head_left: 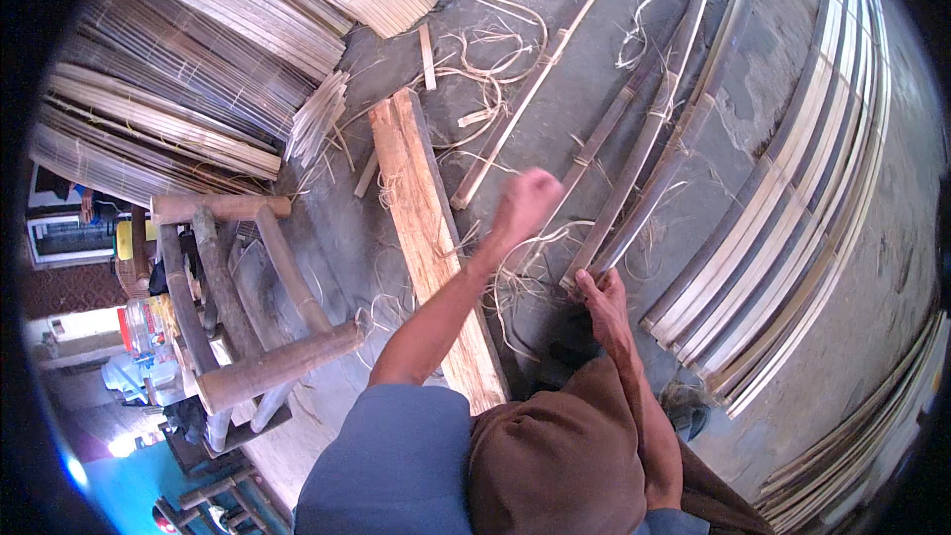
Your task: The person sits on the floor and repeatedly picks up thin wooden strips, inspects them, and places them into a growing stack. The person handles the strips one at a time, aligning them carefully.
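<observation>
My right hand [604,303] is closed around the near end of a long split bamboo strip [649,200], which runs away toward the upper right. My left hand [530,203] is raised over the floor to the left of that strip and looks balled up. Motion smears its fingers, so whether it holds anything is unclear. Beside the held piece lie another long bamboo strip [642,139] and a thinner dark one [602,131]. Curly bamboo shavings [520,287] are scattered beneath my left hand.
A rough wooden plank [421,208] lies left of my hands, near a bamboo stool frame [282,372]. Bundles of slats [208,50] fill the upper left. Several pale strips [783,208] lie in a row at right, with thin rods [862,436] at lower right.
</observation>
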`<action>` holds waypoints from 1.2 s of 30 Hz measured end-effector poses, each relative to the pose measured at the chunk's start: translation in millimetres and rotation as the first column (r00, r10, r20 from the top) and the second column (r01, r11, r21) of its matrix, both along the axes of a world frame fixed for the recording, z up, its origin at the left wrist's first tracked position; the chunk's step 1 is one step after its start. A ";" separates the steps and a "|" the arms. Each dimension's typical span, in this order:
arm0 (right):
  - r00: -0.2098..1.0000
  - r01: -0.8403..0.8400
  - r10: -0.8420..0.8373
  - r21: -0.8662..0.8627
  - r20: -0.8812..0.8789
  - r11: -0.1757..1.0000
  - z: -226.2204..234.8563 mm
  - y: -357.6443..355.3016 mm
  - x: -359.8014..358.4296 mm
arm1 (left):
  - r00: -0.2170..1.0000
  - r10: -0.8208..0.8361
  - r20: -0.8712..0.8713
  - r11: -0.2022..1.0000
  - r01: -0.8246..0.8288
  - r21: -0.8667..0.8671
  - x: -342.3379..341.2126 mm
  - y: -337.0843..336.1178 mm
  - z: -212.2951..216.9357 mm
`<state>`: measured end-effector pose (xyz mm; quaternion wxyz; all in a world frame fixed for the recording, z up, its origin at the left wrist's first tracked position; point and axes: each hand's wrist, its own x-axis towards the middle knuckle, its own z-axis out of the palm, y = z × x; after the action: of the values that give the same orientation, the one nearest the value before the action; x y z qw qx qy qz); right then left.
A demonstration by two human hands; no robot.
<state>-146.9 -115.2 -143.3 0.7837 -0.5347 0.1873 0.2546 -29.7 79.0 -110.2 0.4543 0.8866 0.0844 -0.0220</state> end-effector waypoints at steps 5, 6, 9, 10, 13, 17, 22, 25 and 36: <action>0.997 -0.078 0.078 0.095 -0.001 0.992 -11.1 5.2 -6.5 | 0.998 0.058 0.023 0.803 -0.060 0.593 7.3 128.5 -23.8; 0.999 -0.033 0.033 0.110 0.000 0.993 1.4 5.9 -1.5 | 1.000 0.015 -0.024 0.827 0.001 0.562 15.4 129.9 -27.0; 0.999 -0.052 0.053 0.102 -0.005 0.993 2.1 8.8 -2.5 | 0.990 -0.006 -0.139 0.833 0.082 0.547 15.2 135.8 -30.8; 0.997 -0.073 0.073 0.085 -0.002 0.994 -1.1 8.1 -3.0 | 0.970 -0.064 -0.236 0.905 0.156 0.397 15.6 133.3 -30.6; 0.992 -0.124 0.123 -0.023 -0.017 0.992 5.8 0.4 -0.1 | 0.857 -0.323 -0.402 0.946 0.300 -0.120 17.7 93.1 1.4; 0.980 -0.198 0.198 -0.046 -0.011 0.979 7.4 -1.6 3.9 | 0.771 -0.424 -0.475 0.867 0.195 -0.458 10.7 18.5 27.4; 0.995 -0.089 0.084 0.110 0.051 0.990 17.3 -3.1 1.2 | 0.792 -0.426 -0.437 0.854 0.192 -0.484 0.8 -5.7 21.3; 0.992 -0.117 0.114 0.059 0.058 0.991 4.4 -7.7 -0.5 | 0.767 -0.424 -0.483 0.832 0.118 -0.542 1.4 -6.5 20.9; 0.993 -0.114 0.114 0.004 0.034 0.993 3.6 -7.5 -0.4 | 0.705 -0.419 -0.572 0.844 0.071 -0.531 -4.3 -2.7 15.6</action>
<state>-147.3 -122.6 -139.7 0.7725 -0.5464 0.1425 0.2906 -34.0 76.3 -94.6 0.5866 0.6833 0.1109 -0.4204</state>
